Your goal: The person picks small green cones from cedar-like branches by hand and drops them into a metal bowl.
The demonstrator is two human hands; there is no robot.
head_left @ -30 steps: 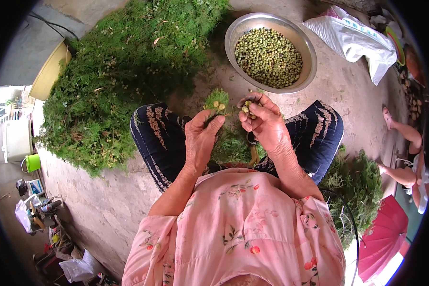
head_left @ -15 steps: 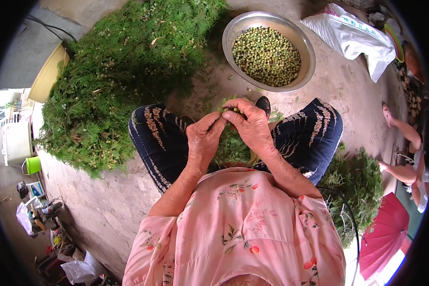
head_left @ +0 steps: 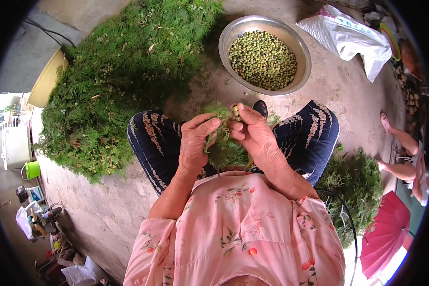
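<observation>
Two hands meet over my lap, and between them sits a leafy green sprig (head_left: 219,138) carrying a small cluster of pale green berries (head_left: 235,113). My right hand (head_left: 255,136) is the nearer one to the berries: its thumb and forefinger fingers (head_left: 240,117) are pinching the cluster, which lies just at their tips, on the far side from my body. My left hand (head_left: 195,143) has its fingers (head_left: 209,126) curled shut around the sprig's stem just beside them. The sprig's long axis seems to run from the berries back toward my chest, though the foliage blurs it. Farther beyond the fingertips stands a metal bowl (head_left: 304,52) filled with picked green berries, and off to the left of the fingers spreads a big heap of green branches (head_left: 114,81) on the concrete floor (head_left: 338,90).
</observation>
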